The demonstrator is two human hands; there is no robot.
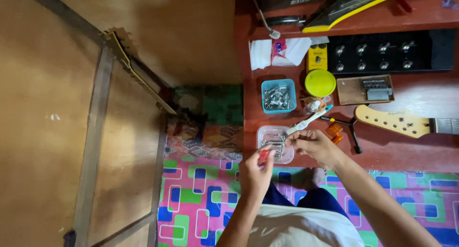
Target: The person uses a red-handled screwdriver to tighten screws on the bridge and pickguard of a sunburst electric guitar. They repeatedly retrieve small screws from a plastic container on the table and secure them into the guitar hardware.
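Above the clear plastic tray [275, 150] of metal parts, the right hand [313, 146] pinches a white toothbrush [308, 120] pointing toward two o'clock, while the left hand [256, 169] at eight o'clock grips a red-handled tool [263, 156].

free: bare counter [382, 151] right of clear tray [264, 133] | blocked: blue bin [278, 96], yellow lid [320, 82], guitar neck [397, 121] behind

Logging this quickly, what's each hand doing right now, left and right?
Left hand: closed on a small red object.
Right hand: closed on a white toothbrush, above the clear tray.
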